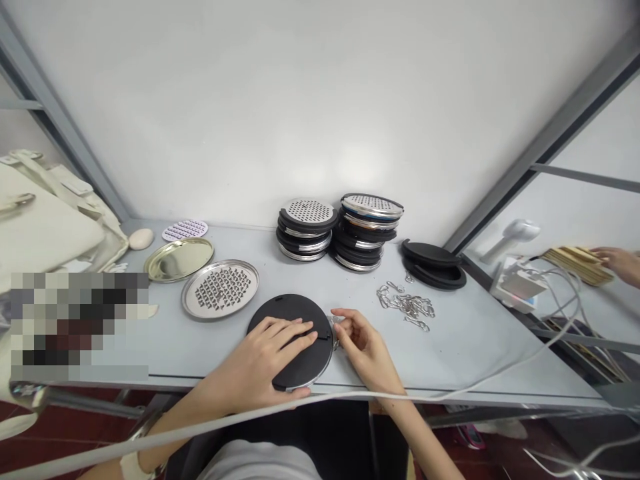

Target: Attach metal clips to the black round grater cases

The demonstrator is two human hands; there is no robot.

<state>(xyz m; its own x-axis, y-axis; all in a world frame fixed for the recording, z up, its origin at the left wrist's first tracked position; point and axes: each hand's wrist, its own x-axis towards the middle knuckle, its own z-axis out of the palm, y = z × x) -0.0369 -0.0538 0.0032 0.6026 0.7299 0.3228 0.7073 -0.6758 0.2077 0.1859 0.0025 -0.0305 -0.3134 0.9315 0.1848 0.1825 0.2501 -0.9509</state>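
A round black disc with a metal rim lies near the table's front edge. My left hand rests on it with fingers spread flat over its top and the thumb at its lower edge. At the disc's right edge, my right hand pinches a small metal clip, mostly hidden by the fingers. A loose pile of metal clips lies to the right of that hand. Left of the disc sits a round metal grater plate.
Two stacks of round graters, one left and one right, stand by the wall. Black round parts, a gold lid and a bag flank them. A white cable crosses in front. Another person's hand is far right.
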